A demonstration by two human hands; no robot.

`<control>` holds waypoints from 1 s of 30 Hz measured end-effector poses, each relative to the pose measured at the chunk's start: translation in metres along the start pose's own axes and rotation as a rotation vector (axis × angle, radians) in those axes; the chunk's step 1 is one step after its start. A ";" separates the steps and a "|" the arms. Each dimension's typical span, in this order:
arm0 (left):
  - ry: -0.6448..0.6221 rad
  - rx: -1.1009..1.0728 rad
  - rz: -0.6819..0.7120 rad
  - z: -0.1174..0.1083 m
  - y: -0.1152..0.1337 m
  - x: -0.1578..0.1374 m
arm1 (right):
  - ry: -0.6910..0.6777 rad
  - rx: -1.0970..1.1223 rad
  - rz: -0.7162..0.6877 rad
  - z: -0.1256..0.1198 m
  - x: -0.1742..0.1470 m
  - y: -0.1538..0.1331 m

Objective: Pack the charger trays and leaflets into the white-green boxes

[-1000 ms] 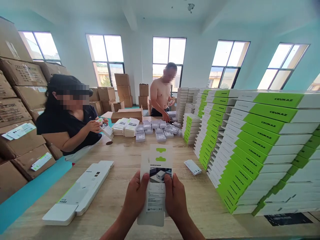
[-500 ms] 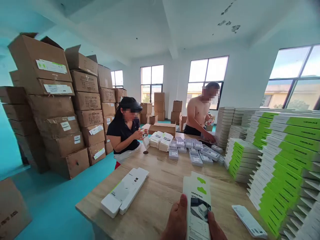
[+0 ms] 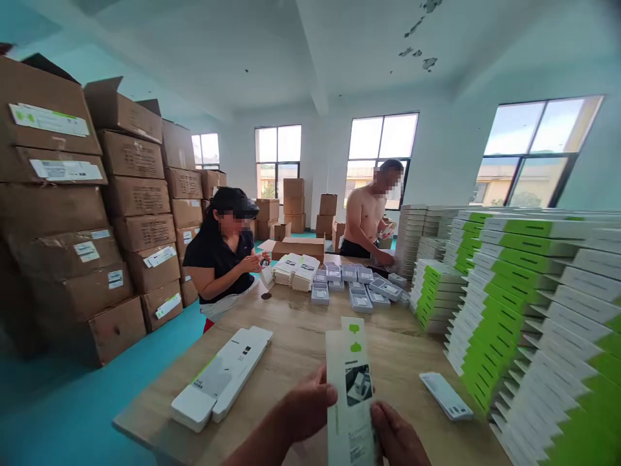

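Upright in front of me is a printed white carton blank (image 3: 358,424) with green leaf shapes and a dark product photo. My left hand (image 3: 309,402) grips its left edge, thumb on the face. On its right edge, my right hand (image 3: 395,432) is closed, fingers partly hidden behind it. Left of my hands, a stack of flat white cartons (image 3: 226,372) lies on the wooden table (image 3: 286,362). To the right lies a small white printed carton (image 3: 445,395).
Tall stacks of white and green boxes (image 3: 504,291) line the table's right side. Pale trays (image 3: 361,299) and stacked white booklets (image 3: 297,270) lie at the far end. Two people work there, one seated (image 3: 218,259), one standing (image 3: 361,220). Brown cartons (image 3: 136,188) tower at left.
My view has swung right, so the scene sits further left. The carton blank stands more upright and has turned slightly, and more of my left forearm shows. Both hands still hold it.
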State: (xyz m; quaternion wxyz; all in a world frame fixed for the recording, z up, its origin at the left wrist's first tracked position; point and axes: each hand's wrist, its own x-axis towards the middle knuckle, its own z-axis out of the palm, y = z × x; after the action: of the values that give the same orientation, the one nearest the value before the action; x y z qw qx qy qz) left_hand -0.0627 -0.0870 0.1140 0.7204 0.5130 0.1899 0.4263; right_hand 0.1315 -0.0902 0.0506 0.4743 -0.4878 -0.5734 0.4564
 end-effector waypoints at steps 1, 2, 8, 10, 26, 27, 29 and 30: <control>0.001 0.067 0.000 0.000 0.006 0.000 | -0.036 0.023 -0.023 0.000 -0.002 -0.007; 0.040 0.158 0.005 -0.001 0.010 0.001 | -0.058 0.029 -0.023 -0.002 -0.003 -0.017; 0.009 1.195 0.051 -0.001 0.025 0.003 | -0.356 0.655 0.079 -0.021 -0.004 -0.063; -0.070 1.402 0.025 0.005 0.027 0.000 | -0.383 0.687 0.088 -0.023 -0.006 -0.064; -0.078 1.595 0.580 0.000 -0.002 0.000 | -0.147 -0.067 -0.077 -0.023 -0.002 -0.062; -0.066 1.536 0.551 0.000 0.000 -0.001 | -0.150 -0.138 -0.112 -0.024 -0.004 -0.066; -0.079 1.398 0.440 -0.001 0.008 -0.004 | -0.195 -0.311 -0.200 -0.026 -0.007 -0.074; -0.101 1.342 0.382 -0.001 0.013 -0.005 | -0.222 -0.406 -0.245 -0.026 -0.009 -0.077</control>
State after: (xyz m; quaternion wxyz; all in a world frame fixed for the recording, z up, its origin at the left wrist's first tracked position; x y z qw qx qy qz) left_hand -0.0712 -0.0890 0.1243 0.1686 0.8907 0.2848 0.3116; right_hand 0.1484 -0.1056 0.1292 0.3528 -0.4468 -0.7565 0.3218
